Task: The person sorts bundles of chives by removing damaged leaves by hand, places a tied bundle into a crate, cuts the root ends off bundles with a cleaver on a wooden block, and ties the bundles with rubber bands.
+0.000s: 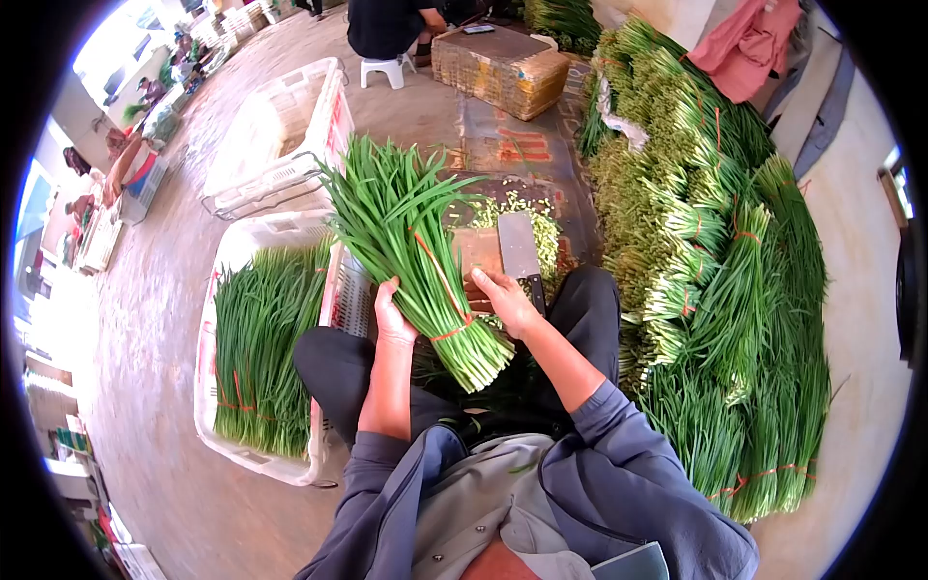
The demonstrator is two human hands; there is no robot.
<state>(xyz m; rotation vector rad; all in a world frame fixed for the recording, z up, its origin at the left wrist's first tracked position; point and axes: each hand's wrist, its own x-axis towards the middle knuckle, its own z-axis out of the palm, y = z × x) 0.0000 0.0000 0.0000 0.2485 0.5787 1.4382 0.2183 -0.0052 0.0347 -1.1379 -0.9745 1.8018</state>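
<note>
While our left fingers [389, 289] clamped the green bundle [401, 227], we couldn't tell our right fingers' [486, 283] grip; floor [145, 367] stretched wide beyond the crate's outer rim [204, 387].

Between your left hand [393, 314] and right hand [507, 300] you have one bundle of greens [396, 222], just beyond your right hand one cleaver [518, 244] and one wooden block [477, 251], on your left hand's side two large crates [256, 462], and farther ahead one stool [385, 70] and one box [498, 72].

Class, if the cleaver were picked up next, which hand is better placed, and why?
Probably the right hand: it appears close to the cleaver, while the left hand is farther off, across the bundle.
</note>
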